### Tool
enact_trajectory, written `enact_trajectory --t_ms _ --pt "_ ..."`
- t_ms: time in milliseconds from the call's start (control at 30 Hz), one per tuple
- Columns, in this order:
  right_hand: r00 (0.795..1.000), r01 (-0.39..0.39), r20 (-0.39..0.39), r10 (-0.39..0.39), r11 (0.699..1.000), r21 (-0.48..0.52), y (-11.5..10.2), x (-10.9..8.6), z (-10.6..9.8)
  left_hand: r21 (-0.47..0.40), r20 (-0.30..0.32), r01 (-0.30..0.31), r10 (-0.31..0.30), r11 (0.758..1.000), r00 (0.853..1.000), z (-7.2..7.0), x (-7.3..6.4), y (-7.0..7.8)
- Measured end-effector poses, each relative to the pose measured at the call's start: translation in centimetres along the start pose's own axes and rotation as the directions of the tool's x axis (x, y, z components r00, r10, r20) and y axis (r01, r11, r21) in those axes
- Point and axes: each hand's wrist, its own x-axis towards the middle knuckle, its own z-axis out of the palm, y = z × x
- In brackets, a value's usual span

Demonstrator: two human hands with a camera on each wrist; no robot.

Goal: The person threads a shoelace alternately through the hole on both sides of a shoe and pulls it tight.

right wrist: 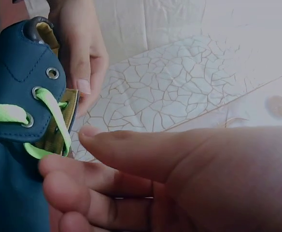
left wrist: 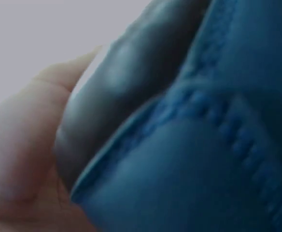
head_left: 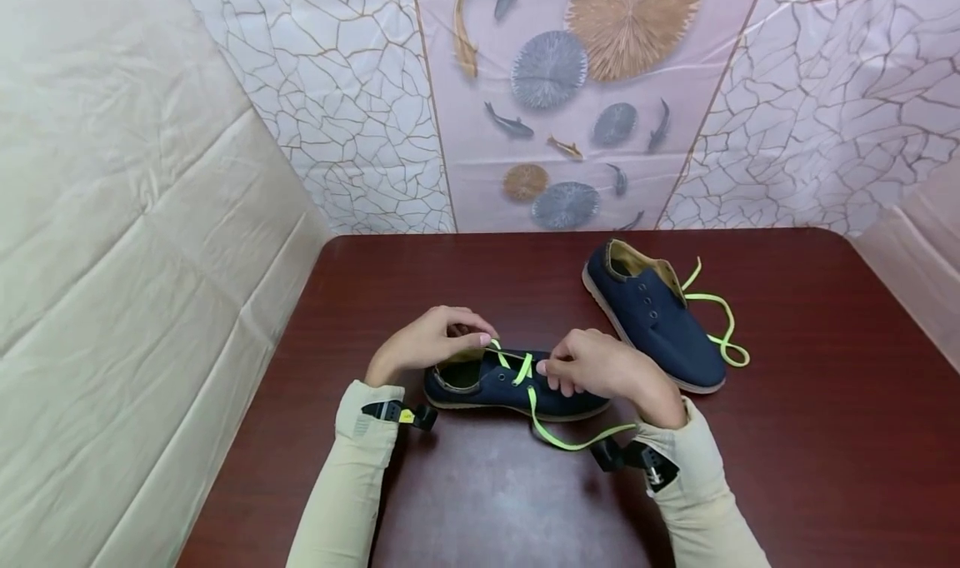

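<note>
A navy blue shoe (head_left: 487, 391) lies sideways on the table, toe to the right. A neon yellow-green lace (head_left: 523, 370) runs through some of its eyelets, its loose end trailing toward me. At the opening, my left hand (head_left: 431, 341) pinches the upper edge of the tan-lined tongue (right wrist: 72, 108) between thumb and fingers. Over the front of the shoe hovers my right hand (head_left: 600, 368). Its thumb and forefinger stand apart beside the lace, nothing between them in the right wrist view. The left wrist view is filled by the shoe's dark heel collar (left wrist: 117, 92) and stitched side.
A second navy shoe (head_left: 660, 326) sits behind and to the right, with a yellow-green lace (head_left: 723, 326) hanging off its far side. Both stand on a dark red-brown table (head_left: 810, 451). Patterned cloth (head_left: 360, 135) hangs behind the table.
</note>
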Motion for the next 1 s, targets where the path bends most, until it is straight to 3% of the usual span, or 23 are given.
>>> enact_trajectory --t_ms 233,333,467,600,800,900,1000 --pt "1.000 0.023 0.000 -0.023 0.999 -0.043 0.1 -1.4 2.8 -0.024 0.027 -0.044 0.044 0.999 0.999 1.4 0.3 -0.4" --pt "0.995 -0.063 -0.079 0.053 0.990 -0.128 0.0 -2.3 5.0 -0.017 0.021 -0.040 0.040 0.999 0.999 1.5 0.5 -0.4" --pt "0.966 -0.189 -0.210 0.153 0.968 -0.167 0.0 -3.0 7.7 0.008 0.007 -0.043 0.043 0.999 0.999 1.1 0.6 -0.2" --pt "0.950 -0.190 -0.275 0.145 0.971 -0.144 0.7 -3.2 9.7 0.033 -0.020 -0.046 0.047 0.998 0.999 1.0 0.6 0.0" --pt "0.935 -0.153 -0.349 0.069 0.964 -0.219 1.1 -3.6 9.7 0.069 -0.101 -0.047 0.054 0.997 0.993 1.1 0.6 0.9" --pt "0.919 -0.163 -0.390 0.056 0.955 -0.249 0.9 -4.5 8.6 0.086 -0.138 -0.088 0.099 0.992 0.986 1.2 0.8 1.9" --pt "0.909 -0.169 -0.415 0.047 0.950 -0.263 0.5 -5.5 7.2 0.106 -0.110 -0.151 0.163 0.983 0.981 1.3 0.9 3.4"
